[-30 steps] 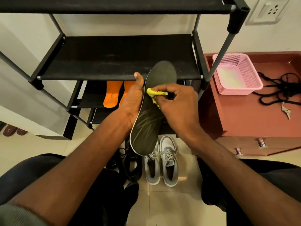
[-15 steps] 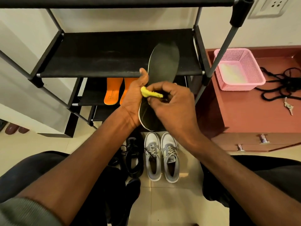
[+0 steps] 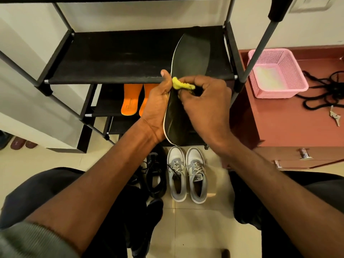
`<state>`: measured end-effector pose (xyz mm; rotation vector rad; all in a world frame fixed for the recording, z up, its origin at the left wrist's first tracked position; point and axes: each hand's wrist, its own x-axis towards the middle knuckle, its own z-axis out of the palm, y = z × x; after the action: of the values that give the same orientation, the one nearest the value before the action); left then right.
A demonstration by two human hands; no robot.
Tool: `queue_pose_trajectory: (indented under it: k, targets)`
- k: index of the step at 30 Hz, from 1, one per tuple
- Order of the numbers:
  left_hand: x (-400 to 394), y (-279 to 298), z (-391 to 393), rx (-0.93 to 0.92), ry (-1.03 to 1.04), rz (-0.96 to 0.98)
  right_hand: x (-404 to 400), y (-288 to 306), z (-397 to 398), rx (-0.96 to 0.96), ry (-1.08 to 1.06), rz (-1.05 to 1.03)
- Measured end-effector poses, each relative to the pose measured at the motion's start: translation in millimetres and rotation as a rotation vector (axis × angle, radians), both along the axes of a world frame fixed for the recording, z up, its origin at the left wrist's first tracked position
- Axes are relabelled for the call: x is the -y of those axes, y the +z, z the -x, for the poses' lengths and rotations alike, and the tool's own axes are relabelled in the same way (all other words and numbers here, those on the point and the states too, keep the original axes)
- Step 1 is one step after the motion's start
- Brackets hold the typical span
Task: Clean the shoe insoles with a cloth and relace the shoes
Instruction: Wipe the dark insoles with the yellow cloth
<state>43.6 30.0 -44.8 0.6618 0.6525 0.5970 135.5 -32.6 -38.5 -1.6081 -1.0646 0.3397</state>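
Head view: my left hand (image 3: pixel 158 107) grips the dark insole (image 3: pixel 188 71) by its left edge, thumb up. My right hand (image 3: pixel 204 101) pinches a crumpled yellow cloth (image 3: pixel 181 85) against the insole's smooth, matte face. Insole is flat and elongated, with a pale rim; long axis near upright, toe end up, before the black shoe rack (image 3: pixel 119 56).

A dark insole (image 3: pixel 188 75) is held upright at the centre by the left hand (image 3: pixel 156 107), gripped along its nine o'clock edge, while a yellow cloth (image 3: pixel 181 85) is pinched against its face by the right hand (image 3: pixel 204 107). Grey shoes (image 3: pixel 187 174) and black shoes (image 3: pixel 154 175) are seen on the floor toward six o'clock. Orange insoles (image 3: pixel 132 99) are seen on a rack shelf (image 3: pixel 115 60) toward nine o'clock, a pink basket (image 3: pixel 275 73) and black laces (image 3: pixel 323 90) toward three o'clock.
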Motion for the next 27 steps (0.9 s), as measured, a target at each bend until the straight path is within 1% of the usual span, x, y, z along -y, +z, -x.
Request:
queue_pose_trajectory:
  k: [3, 6, 11, 16, 18, 22, 25, 27]
  targets:
    - [-13.7, -2.5, 4.4, -0.013, 0.095, -0.016, 26.7, -2.6, 23.3, -0.059, 0.137, 0.060]
    - [-15.9, -1.1, 3.6, -0.022, 0.162, -0.076, 37.5, -6.3, 30.7, -0.111, 0.159, 0.065]
    - [-9.8, -2.8, -1.2, -0.045, 0.162, -0.171, 24.4, 0.2, 25.9, -0.240, 0.055, 0.040]
    - [7.5, -0.4, -5.6, -0.037, 0.053, -0.159, -8.2, 8.4, 2.8, -0.316, -0.117, 0.002]
    - [9.9, -0.6, -5.6, -0.025, 0.052, -0.169, -17.2, 7.8, -2.8, -0.358, -0.134, 0.002]
    - [2.0, -5.3, -3.8, -0.029, 0.109, -0.159, -7.4, 7.7, 5.5, -0.322, -0.032, 0.066]
    - [-10.7, -10.6, -1.3, -0.070, 0.140, -0.257, 19.4, 5.7, 19.3, -0.317, 0.100, 0.162]
    - [-15.0, -11.2, -1.7, -0.091, 0.150, -0.297, 29.5, 4.0, 23.4, -0.350, 0.135, 0.187]
